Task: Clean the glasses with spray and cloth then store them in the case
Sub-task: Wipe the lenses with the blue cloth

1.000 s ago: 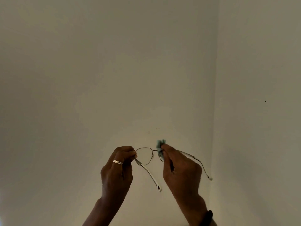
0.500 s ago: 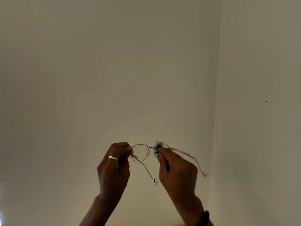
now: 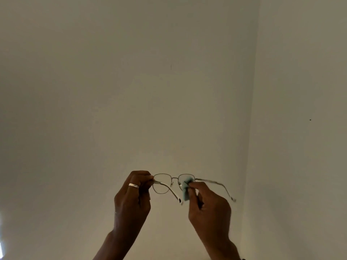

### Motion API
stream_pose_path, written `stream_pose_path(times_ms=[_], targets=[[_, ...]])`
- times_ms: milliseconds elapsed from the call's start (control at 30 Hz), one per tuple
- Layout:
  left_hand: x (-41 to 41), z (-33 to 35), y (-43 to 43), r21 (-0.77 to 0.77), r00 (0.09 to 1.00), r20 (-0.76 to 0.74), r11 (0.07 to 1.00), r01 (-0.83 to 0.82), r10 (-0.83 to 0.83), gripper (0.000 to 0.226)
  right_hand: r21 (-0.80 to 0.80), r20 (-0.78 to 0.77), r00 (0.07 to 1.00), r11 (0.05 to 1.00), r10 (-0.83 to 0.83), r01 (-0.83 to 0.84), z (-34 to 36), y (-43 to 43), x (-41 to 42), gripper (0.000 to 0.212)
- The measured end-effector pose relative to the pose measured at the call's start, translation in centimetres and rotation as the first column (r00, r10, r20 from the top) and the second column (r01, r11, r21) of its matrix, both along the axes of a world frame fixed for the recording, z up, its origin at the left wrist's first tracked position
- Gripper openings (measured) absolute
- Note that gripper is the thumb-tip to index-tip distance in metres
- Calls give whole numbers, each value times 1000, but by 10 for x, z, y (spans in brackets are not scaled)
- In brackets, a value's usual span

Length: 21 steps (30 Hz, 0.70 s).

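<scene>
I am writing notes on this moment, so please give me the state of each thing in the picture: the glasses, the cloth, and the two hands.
glasses: held up in the air, both temples unfolded.
cloth: bunched, pressed on the lens on the right side.
left hand: pinching the frame at its left hinge; wears a ring.
right hand: gripping the cloth against the lens.

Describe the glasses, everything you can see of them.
The glasses are a thin, dark metal-looking wire frame with rounded rims, a slim bridge and nose pads. Both temples are unfolded, with pale tips pointing toward the wearer. They are held up in the air before a plain wall, roughly level. The left hand pinches the left hinge corner; the right hand presses a pale blue-green cloth against the right lens. The right temple is motion-blurred.
</scene>
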<state>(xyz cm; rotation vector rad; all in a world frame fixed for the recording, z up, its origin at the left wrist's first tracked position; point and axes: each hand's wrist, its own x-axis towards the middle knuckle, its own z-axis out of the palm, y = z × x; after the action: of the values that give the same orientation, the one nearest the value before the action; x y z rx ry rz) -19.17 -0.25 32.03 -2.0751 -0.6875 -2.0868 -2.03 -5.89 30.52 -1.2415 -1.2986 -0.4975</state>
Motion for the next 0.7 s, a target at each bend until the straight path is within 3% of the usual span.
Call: stream_pose_path(times_ms=[67,133,233,367,500,600,700], targets=[[-2,-7,2,-62,1000,-14,998,-18,17,12,-4,-151,987,998,59,-61,-10,-5,6,15],[1,-13,2,-103,998,-35,993,-55,51,6,68,-312,924,975,222,-211,-14,-13,5,18],[11,-19,-3,-145,994,-68,985,-95,86,6,178,-541,720,896,435,-407,-13,-20,-10,11],[24,-26,-11,-166,988,-142,982,-91,68,8,218,-700,504,823,506,-524,-11,-12,-28,6],[29,-31,-17,-143,980,-193,986,-83,54,7,192,-717,450,772,532,-606,-8,-8,-43,13],[27,-29,-20,-133,974,-218,987,-89,59,20,148,-656,543,795,524,-588,-9,-9,-44,13],[23,-26,-24,-115,965,-250,988,-104,72,17,108,-602,596,794,531,-598,-8,-12,-40,17]])
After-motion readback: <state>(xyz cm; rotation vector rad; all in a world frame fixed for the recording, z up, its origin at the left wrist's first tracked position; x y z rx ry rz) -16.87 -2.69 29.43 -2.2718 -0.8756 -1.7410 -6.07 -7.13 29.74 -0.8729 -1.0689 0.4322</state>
